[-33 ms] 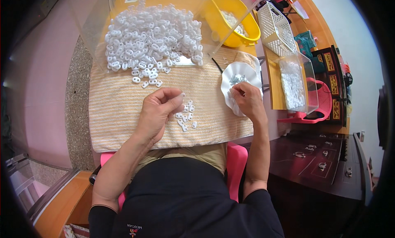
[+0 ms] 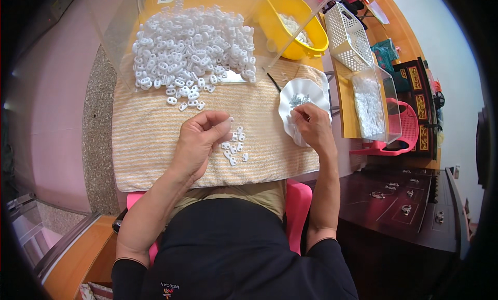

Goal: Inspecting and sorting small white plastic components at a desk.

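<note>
My left hand [image 2: 202,142] is closed in a pinch above the cloth, and a bit of white plastic shows at its fingertips. Beside it, several small white cord lock parts [image 2: 233,149] lie loose on the striped cloth [image 2: 155,155]. My right hand [image 2: 313,124] reaches over a white wavy-rimmed dish [image 2: 288,95], its thumb and finger pinched together; what they hold, if anything, is hidden. Small grey metal springs [image 2: 299,100] lie in that dish. Farther off, a big heap of white two-hole cord lock bodies [image 2: 192,46] spills from a clear bin onto the cloth.
A yellow tub [image 2: 270,25] with white parts stands at the far right of the table. Past the table's right side are a white perforated basket [image 2: 345,35], a clear box of white pieces [image 2: 369,110] and a pink chair [image 2: 407,126]. A thin black stick [image 2: 273,82] lies near the dish.
</note>
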`<state>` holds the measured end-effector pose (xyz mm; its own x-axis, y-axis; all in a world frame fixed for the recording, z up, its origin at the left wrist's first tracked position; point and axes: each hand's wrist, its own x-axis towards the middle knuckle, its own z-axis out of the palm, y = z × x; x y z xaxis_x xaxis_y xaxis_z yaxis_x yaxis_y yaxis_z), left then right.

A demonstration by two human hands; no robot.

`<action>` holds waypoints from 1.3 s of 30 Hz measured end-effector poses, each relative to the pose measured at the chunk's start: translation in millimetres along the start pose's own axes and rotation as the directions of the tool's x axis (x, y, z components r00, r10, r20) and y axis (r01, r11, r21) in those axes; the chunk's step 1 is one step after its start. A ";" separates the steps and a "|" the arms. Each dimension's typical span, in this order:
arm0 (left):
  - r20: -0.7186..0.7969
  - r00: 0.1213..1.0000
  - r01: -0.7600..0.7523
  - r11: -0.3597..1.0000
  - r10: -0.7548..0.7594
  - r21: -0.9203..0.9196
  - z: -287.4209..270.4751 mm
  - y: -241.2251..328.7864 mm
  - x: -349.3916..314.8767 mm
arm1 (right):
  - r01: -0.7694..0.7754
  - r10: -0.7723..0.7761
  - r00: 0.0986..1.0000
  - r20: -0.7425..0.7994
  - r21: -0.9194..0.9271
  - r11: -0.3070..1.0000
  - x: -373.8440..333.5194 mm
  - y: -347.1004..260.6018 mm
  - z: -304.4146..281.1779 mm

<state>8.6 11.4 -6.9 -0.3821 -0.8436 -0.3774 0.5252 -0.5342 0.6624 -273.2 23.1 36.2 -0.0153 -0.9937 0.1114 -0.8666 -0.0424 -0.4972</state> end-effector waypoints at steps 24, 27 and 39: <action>0.151 0.984 0.105 0.993 -0.096 -0.057 8.5 3.9 -8.9 | 0.038 -0.046 0.999 -0.013 0.786 0.617 -5.3 -92.9 69.1; 0.159 0.983 0.101 0.994 -0.094 -0.039 6.9 3.2 -9.3 | -0.011 -0.027 0.999 0.034 0.803 0.595 -4.3 -96.4 65.0; 0.158 0.985 0.071 0.996 -0.062 -0.050 8.4 3.4 -8.2 | 0.041 -0.129 0.991 0.045 0.801 0.597 -5.0 -88.2 58.2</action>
<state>7.2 17.0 3.9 -0.5295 -0.7893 -0.3107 0.5338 -0.5947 0.6011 -167.7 25.8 29.4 0.1188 -0.9836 0.1356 -0.1181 -0.1496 -0.9817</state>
